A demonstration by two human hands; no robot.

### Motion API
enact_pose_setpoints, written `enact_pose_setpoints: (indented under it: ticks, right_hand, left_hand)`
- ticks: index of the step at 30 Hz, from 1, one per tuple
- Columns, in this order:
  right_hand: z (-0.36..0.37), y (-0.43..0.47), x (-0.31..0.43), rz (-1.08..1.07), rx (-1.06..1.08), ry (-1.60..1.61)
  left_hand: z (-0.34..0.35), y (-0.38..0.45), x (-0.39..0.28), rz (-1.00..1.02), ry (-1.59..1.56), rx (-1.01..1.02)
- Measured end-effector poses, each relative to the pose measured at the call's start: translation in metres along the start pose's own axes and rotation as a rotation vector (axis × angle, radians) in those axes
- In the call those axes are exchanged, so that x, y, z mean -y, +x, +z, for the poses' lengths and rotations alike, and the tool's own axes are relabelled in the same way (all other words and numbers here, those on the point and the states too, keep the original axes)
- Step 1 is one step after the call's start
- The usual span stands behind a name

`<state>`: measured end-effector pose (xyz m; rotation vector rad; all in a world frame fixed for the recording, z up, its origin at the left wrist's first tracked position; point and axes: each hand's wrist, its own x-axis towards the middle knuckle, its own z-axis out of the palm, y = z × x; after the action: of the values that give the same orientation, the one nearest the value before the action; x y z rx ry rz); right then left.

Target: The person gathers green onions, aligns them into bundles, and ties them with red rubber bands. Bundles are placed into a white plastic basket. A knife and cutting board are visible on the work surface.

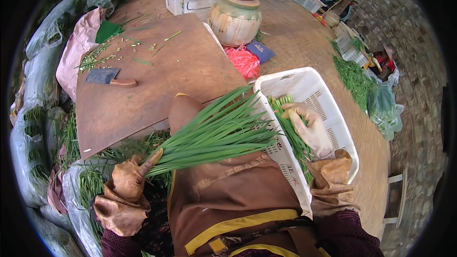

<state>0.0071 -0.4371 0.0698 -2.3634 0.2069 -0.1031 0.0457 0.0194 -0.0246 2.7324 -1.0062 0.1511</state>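
Observation:
My left hand (134, 176), in a tan rubber glove, grips a bunch of long green flat leaves (221, 132), likely garlic chives, at one end. The leaf tips fan out to the right over my brown apron (235, 185) and reach the near wall of a white plastic crate (337, 114). Above that crate is my right hand (309, 125), in a pale glove with a tan cuff, its fingers bent. Bundles of green stalks (285, 128) lie inside, partly under this hand. Whether its fingertips hold any stalks is unclear.
A brown board (167, 64) before me bears a cleaver (110, 77) and cut scraps (94, 57). Pink plastic twine (242, 60) lies near a post on a pot-shaped base (235, 19). Plastic-wrapped greens (39, 78) line the left; a heap of greens (351, 80) lies right. People work farther off.

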Motion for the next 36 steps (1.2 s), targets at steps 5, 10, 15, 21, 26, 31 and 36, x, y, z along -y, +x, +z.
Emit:
enact_pose_setpoints:
  ticks: [5, 10, 15, 21, 26, 31, 36]
  right_hand:
    - [0.019, 0.004, -0.012, -0.294, 0.030, -0.067]
    - [0.047, 0.011, -0.024, -0.373, 0.086, -0.216]
    - [0.059, 0.007, -0.023, -0.364, 0.091, -0.309]
    - [0.061, 0.007, -0.020, -0.354, 0.035, -0.219]
    - [0.062, 0.010, -0.028, -0.386, 0.002, -0.195]
    - [0.063, 0.003, -0.034, -0.370, 0.078, -0.208]
    - [0.070, 0.006, -0.026, -0.325, 0.132, -0.066]
  left_hand:
    - [0.000, -0.004, 0.003, 0.026, 0.020, -0.027]
    - [0.001, -0.001, 0.001, 0.051, 0.025, -0.039]
    - [0.002, -0.002, 0.002, 0.041, 0.045, -0.024]
    - [0.004, -0.004, 0.003, 0.018, 0.052, 0.007]
    - [0.006, -0.003, 0.002, 0.020, 0.035, -0.008]
    - [0.007, -0.003, 0.003, 0.017, 0.042, 0.003]
    - [0.001, -0.005, 0.003, -0.008, 0.051, 0.029]
